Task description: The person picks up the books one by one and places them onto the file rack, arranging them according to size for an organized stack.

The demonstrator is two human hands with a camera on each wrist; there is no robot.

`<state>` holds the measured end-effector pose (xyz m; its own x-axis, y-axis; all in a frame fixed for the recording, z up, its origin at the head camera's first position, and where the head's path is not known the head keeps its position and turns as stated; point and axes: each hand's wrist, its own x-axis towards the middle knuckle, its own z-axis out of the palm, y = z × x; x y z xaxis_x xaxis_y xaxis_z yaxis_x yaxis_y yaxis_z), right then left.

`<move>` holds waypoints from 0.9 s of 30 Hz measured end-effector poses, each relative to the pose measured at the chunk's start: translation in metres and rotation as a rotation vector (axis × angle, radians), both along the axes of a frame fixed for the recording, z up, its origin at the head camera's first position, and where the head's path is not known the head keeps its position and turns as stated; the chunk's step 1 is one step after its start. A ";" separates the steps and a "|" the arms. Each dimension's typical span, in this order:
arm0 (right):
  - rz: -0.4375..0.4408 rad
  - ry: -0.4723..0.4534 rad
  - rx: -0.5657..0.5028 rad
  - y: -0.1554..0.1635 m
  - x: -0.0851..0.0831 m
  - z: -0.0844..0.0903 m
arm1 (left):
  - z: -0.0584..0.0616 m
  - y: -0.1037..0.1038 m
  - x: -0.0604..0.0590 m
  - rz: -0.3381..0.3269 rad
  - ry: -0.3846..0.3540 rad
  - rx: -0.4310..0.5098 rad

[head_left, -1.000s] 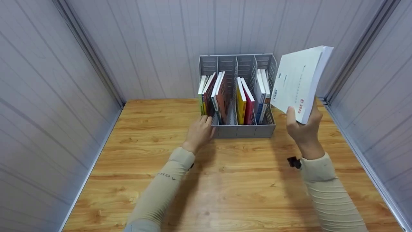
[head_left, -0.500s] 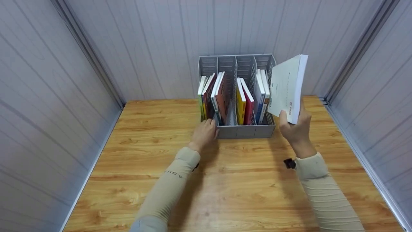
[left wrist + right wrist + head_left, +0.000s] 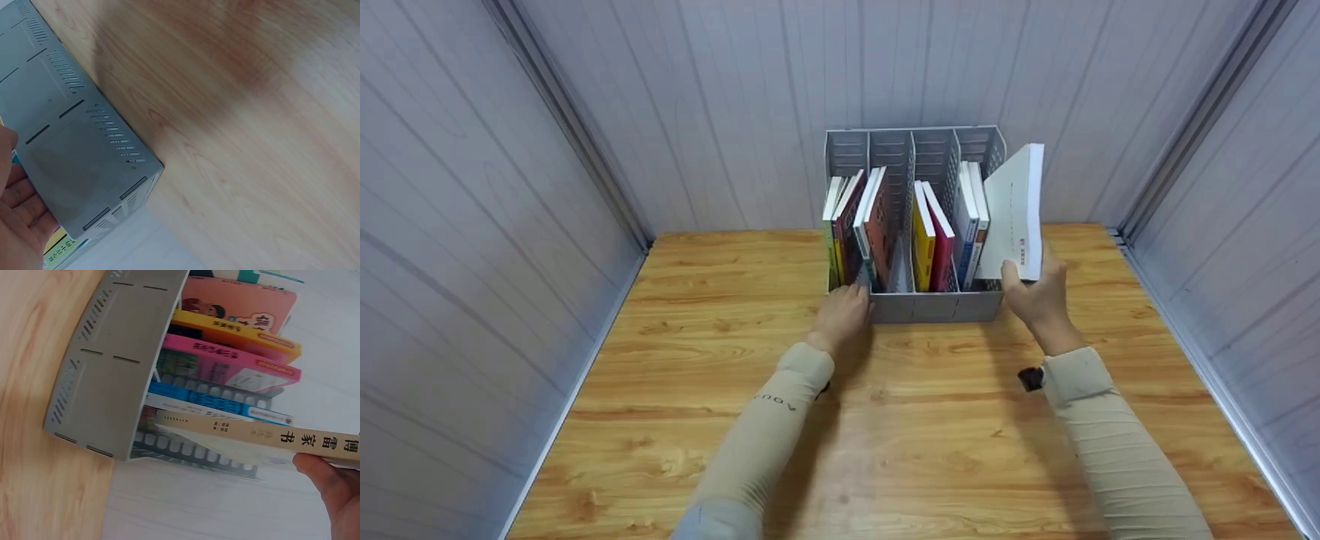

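My right hand (image 3: 1041,300) holds a thick pale book (image 3: 1009,214) by its near end, thumb on the cover. In the right wrist view the book's beige spine (image 3: 247,434) carries dark characters. Its far part overlaps the rightmost compartment of a grey book organizer (image 3: 937,307), beside two upright white-edged books (image 3: 976,202). At the organizer's front left corner, my left hand (image 3: 840,319) grips the low front rim. The left wrist view shows these fingers (image 3: 25,205) behind the front panel (image 3: 79,152).
Yellow (image 3: 922,240) and red (image 3: 940,244) books lean in the third compartment. Several thinner books (image 3: 844,217) stand farther left, near an orange-covered book (image 3: 879,225). The organizer stands on a wooden table (image 3: 735,270) before a pale panelled wall (image 3: 720,112).
My right hand has brought the book left and lower, to the organizer's right compartment, and turned it more upright. My left hand has slid slightly right and toward me along the front rim.
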<state>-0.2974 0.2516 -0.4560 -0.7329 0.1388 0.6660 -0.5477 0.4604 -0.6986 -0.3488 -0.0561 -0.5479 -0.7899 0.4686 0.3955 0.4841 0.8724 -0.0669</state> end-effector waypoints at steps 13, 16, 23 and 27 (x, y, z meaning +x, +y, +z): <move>0.043 -0.262 0.032 0.007 -0.028 -0.007 | -0.008 0.004 -0.008 0.037 -0.002 -0.040; 0.044 -0.294 0.039 0.007 -0.034 -0.008 | -0.006 0.004 -0.009 0.048 -0.025 -0.038; 0.029 -0.330 0.056 0.007 -0.048 -0.014 | -0.002 0.006 -0.010 0.068 -0.026 -0.022; 0.046 -0.368 0.056 0.008 -0.054 -0.019 | 0.002 0.007 -0.010 0.073 -0.083 -0.024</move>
